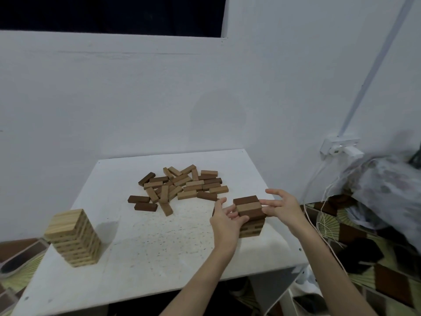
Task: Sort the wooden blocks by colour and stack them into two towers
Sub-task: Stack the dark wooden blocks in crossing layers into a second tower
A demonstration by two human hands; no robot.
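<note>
No writing, label, brand or number can be read on anything here, blocks and table included.

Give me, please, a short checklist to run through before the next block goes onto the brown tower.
1. Top layer of the brown tower squared up: cannot tell; the left hand and right hand touch its sides.
2. Hands free to pick up: ok, neither holds a block.
3. Blocks left to sort: ok, a loose pile lies behind the tower.
4. Light tower out of the way: ok, it stands at the table's left edge.
5. Room on the table beside the brown tower: ok.
</note>
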